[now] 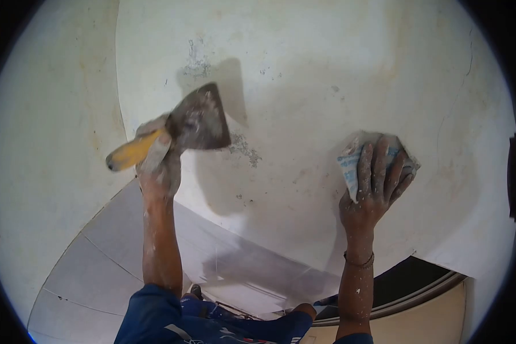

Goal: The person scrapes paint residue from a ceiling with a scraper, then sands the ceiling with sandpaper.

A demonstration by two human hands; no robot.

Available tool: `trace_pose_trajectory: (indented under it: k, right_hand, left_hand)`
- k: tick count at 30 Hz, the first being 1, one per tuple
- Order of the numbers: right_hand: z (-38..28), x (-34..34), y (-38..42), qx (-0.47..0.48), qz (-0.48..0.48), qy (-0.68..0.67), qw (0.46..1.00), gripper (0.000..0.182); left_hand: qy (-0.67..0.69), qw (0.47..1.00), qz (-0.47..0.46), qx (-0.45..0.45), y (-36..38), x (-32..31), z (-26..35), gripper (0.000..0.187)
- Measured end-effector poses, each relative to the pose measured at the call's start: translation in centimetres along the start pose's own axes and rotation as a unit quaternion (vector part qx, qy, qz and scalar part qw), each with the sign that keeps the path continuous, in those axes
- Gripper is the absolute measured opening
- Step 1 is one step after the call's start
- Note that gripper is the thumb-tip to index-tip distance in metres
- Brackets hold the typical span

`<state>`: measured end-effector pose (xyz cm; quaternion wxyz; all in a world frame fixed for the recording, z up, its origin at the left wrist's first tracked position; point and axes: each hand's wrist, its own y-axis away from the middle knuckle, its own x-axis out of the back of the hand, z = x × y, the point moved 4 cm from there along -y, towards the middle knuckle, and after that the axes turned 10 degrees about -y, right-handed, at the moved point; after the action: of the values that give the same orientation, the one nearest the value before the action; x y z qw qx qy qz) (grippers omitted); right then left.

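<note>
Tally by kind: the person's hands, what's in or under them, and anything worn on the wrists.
Left hand and right hand: 2
Scraper: 1
Blue-printed sheet: 1
Wristband: 1
Total: 5

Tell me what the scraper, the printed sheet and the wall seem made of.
Scraper blade: probably steel, dull grey with pale smears. Handle: yellow, wood or plastic; blur leaves it open. Sheet: likely paper, perhaps sandpaper, judging by blue print on white and angular folds. Wall: probably painted plaster, fairly matte, with grey showing at worn patches.
</note>
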<state>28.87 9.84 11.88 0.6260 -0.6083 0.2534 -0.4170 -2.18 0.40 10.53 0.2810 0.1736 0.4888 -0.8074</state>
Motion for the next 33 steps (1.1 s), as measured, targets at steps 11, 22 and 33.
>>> trace_pose_trajectory:
  k: [11, 22, 33]
  right_hand:
    - [0.0, 0.0, 0.6, -0.002, -0.016, -0.019, 1.0, 0.049]
    - [-0.7, 0.3, -3.9, 0.021, -0.009, -0.053, 0.998, 0.038]
    - [0.1, 0.8, -3.4, 0.031, -0.004, -0.063, 0.997, 0.036]
  left_hand:
    - [-0.001, 0.992, -0.106, -0.065, -6.2, -3.6, -3.1, 0.026]
    - [0.024, 0.986, -0.162, -0.031, -5.2, -5.9, -4.4, 0.024]
    - [-0.079, 0.985, -0.11, -0.108, -3.7, -6.5, -2.9, 0.021]
